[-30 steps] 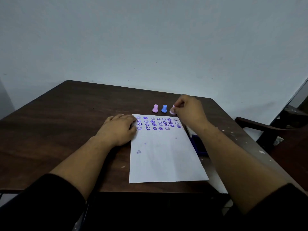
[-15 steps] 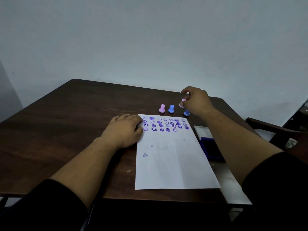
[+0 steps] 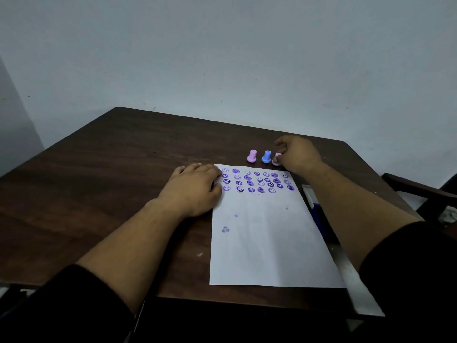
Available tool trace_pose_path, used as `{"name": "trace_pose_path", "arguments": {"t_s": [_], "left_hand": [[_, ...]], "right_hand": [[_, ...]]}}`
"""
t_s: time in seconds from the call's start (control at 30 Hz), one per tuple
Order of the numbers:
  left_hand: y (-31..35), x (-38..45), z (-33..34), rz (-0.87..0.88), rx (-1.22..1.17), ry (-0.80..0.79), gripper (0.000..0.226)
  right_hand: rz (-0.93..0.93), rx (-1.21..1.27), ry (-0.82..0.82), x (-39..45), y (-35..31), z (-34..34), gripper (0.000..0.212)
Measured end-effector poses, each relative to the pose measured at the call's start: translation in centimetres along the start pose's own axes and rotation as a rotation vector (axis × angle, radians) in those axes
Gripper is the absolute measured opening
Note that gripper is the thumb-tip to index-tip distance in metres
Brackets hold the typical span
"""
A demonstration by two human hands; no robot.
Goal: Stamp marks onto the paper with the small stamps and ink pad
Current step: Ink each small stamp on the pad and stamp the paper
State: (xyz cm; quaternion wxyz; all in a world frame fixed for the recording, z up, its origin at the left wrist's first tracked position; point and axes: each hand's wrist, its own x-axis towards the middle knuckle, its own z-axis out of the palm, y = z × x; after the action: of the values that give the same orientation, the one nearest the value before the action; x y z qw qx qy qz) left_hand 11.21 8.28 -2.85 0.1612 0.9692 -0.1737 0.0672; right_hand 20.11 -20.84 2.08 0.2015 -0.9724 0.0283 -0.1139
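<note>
Pressing flat on the left edge of the paper [image 3: 267, 233], the left hand [image 3: 195, 188] is seen with its fingers laid out straight and close together, so that the sheet is pinned to the dark desk [image 3: 99, 184]. The paper is judged thin, light and easily shifted or creased, which is why it is best held down at a margin away from wet ink; its long axis runs from the near desk edge toward the wall, and the rows of purple marks [image 3: 257, 181] are gathered across its far end, the nearer part being almost bare. Just beyond that far edge a pink stamp [image 3: 251, 156] and a blue stamp [image 3: 266, 156] are stood upright, knobs up and faces down, side by side. A second pink stamp [image 3: 276, 159] is pinched at its top by the curled fingers of the right hand [image 3: 298, 154]; whether it is resting on the desk cannot be told. Such stamps are judged small, rigid, light and easily tipped, best taken by the narrow stem. A blue ink pad [image 3: 319, 219] is partly hidden under the right forearm, beside the sheet's right edge.
</note>
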Motion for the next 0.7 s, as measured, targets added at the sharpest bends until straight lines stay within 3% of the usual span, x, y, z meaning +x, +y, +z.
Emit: {"name": "trace_pose_path", "arguments": {"t_s": [0.3,0.53,0.7], "left_hand": [[0.1,-0.1,0.0,-0.001,0.003,-0.004,0.053],[0.0,0.0,0.0,0.0,0.007,-0.007,0.054],[-0.1,0.0,0.0,0.002,0.009,-0.011,0.056]], "right_hand": [[0.008,-0.013,-0.051,0.0,-1.1,-0.8,0.057],[-0.015,-0.014,-0.08,0.5,-2.5,-0.4,0.019],[-0.05,-0.02,-0.073,0.6,-2.5,0.2,0.015]]}}
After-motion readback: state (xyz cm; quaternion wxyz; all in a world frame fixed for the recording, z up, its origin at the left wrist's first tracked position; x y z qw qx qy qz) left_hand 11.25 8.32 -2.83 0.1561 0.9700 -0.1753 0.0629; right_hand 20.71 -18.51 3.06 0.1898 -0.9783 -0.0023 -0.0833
